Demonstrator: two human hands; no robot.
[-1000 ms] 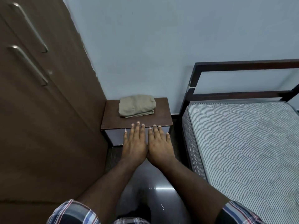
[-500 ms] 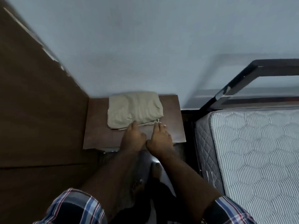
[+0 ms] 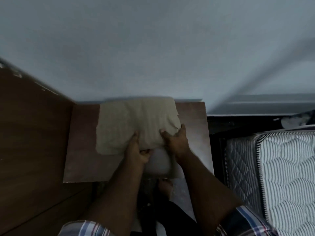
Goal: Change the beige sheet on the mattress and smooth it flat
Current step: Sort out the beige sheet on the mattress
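Note:
A folded beige sheet lies on a small brown bedside table against the wall. My left hand grips the sheet's near edge, thumb on top and fingers curled under it. My right hand grips the sheet's near right corner the same way. The bare striped quilted mattress lies at the right, apart from both hands. The frame is blurred by motion.
A brown wardrobe stands at the left, touching the table. The dark bed frame sits between table and mattress. A grey wall rises behind. My foot shows on the floor below the table.
I have leaned closer to the table. Both hands went from flat at the sheet's near edge to gripping that edge, with the front of the sheet lifted slightly.

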